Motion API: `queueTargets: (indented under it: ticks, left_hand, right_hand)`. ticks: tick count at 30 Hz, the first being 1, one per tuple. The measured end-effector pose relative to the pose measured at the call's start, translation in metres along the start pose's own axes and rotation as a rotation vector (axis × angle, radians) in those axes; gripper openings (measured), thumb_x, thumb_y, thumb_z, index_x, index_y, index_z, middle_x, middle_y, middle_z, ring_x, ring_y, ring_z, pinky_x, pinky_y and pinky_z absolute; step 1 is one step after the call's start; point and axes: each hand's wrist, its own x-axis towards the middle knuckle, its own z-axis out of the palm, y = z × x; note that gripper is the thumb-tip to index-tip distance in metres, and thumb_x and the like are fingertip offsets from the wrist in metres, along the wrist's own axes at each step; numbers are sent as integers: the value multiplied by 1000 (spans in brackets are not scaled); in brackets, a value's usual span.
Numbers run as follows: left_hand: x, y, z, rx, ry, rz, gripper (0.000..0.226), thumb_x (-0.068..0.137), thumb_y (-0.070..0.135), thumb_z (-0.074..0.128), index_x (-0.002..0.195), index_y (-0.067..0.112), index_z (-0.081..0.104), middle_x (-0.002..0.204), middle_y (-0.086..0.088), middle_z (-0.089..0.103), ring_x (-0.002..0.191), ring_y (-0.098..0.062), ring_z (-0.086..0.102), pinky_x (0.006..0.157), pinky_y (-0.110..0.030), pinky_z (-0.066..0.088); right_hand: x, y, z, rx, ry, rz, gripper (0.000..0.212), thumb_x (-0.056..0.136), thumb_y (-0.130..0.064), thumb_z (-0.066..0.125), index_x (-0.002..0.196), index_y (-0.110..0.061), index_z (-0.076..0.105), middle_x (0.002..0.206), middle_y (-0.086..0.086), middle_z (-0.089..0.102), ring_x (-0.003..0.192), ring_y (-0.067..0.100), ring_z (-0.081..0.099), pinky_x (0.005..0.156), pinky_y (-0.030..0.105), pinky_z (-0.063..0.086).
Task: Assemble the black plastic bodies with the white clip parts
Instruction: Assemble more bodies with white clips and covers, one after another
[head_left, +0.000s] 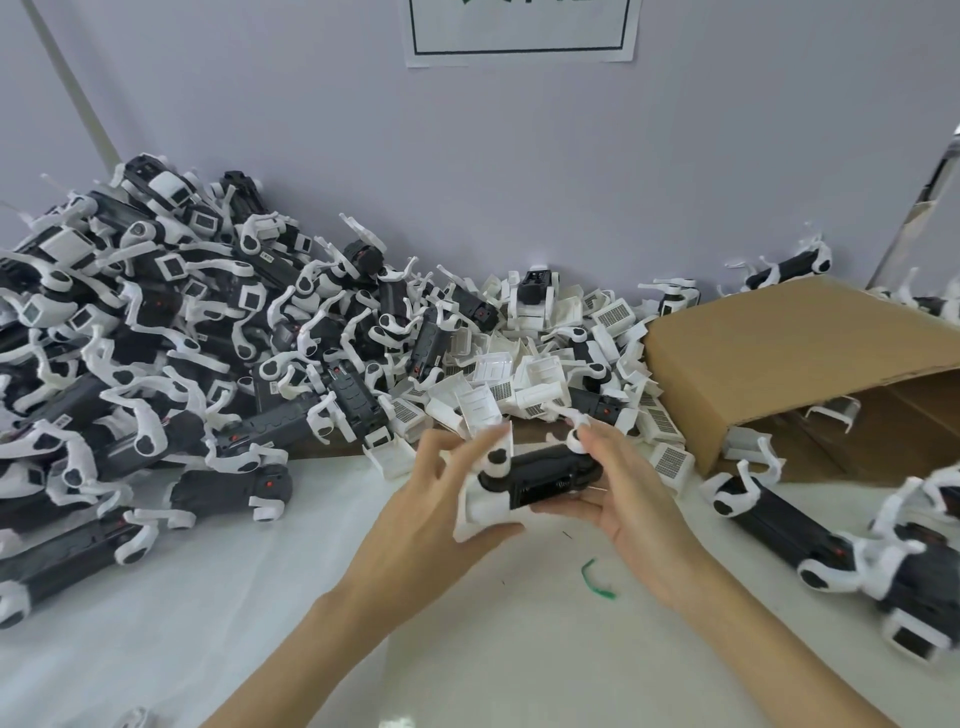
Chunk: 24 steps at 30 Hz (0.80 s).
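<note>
Body (545, 480): black, elongated, white arms at both ends.
Clip (475, 506): white, on body's left end.
Left hand (447, 499): grips clip.
Right hand (623, 483): grips body.

We see an assembly workshop: heaped black-and-white assembled units (156, 332), loose white clip parts (519, 374), cardboard box (789, 358).

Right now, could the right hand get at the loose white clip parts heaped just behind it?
Probably not yet: the right hand grips the black body together with the left hand. The loose white clip parts lie unobstructed just beyond.
</note>
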Motion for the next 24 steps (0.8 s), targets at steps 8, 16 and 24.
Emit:
queueTargets:
  ticks: [8, 16, 24]
  left_hand:
    - [-2, 6, -1, -273, 103, -123, 53, 77, 39, 89, 123, 29, 64, 103, 12, 69, 76, -16, 62, 62, -33, 56]
    - [2, 2, -8, -821, -83, -334, 48, 84, 15, 84, 128, 20, 68, 116, -4, 73, 106, -26, 69, 89, -32, 57]
    - [5, 2, -17, -946, -225, -386, 62, 89, 15, 81, 144, 33, 59, 125, -12, 71, 99, -25, 69, 88, -29, 57]
  right_hand:
    - [-8, -2, -5, -610, 39, -34, 49, 94, -76, 34, 111, -38, 60, 61, 2, 62, 51, 20, 61, 50, 27, 42]
    - [-18, -3, 3, -507, -195, -292, 44, 102, -44, 57, 146, -40, 53, 143, -18, 59, 135, 1, 52, 100, 12, 44]
    - [-16, 8, 2, -720, -59, -533, 49, 102, -46, 56, 146, -27, 50, 137, -18, 58, 129, 8, 56, 78, 15, 57]
